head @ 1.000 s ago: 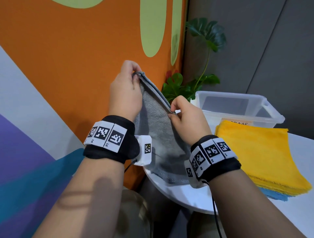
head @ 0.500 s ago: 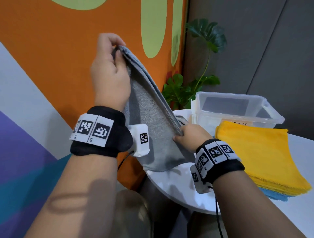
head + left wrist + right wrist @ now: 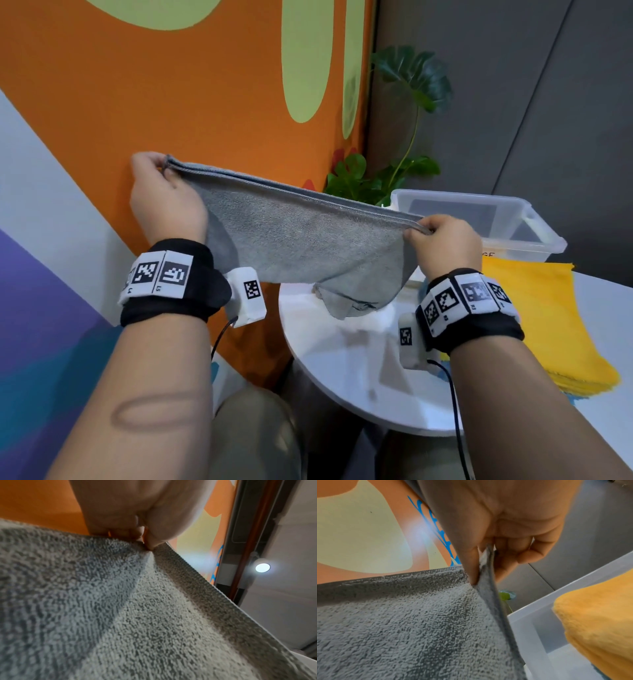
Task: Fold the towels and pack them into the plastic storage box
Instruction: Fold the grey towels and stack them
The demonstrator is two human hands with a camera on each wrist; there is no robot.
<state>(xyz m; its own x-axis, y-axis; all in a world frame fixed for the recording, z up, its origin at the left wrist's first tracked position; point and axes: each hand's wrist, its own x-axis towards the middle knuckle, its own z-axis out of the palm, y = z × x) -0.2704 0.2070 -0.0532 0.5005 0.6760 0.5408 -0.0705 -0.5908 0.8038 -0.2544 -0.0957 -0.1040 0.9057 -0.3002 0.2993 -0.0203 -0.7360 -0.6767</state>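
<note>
The left hand (image 3: 164, 202) pinches one top corner of the grey towel (image 3: 301, 246) between thumb and curled fingertips (image 3: 137, 534), and the right hand (image 3: 442, 243) clamps the opposite corner the same way, thumb (image 3: 469, 555) pressed against the doubled hem. Between the two pinches the top edge runs taut and two layers show along it, so the towel looks already halved; its lower part sags, with one loose corner touching the round white table (image 3: 342, 359). To do this step well, both pinches should hold both layers at the very corners, the hems kept flush, and the edge kept tight and level as the cloth comes down flat on the table for the next fold. The trailing corner may tuck under unless it is shaken free. The clear plastic storage box (image 3: 527, 236) stands on the table beyond the right hand, with the stack of yellow towels (image 3: 548, 325) just in front of it.
</note>
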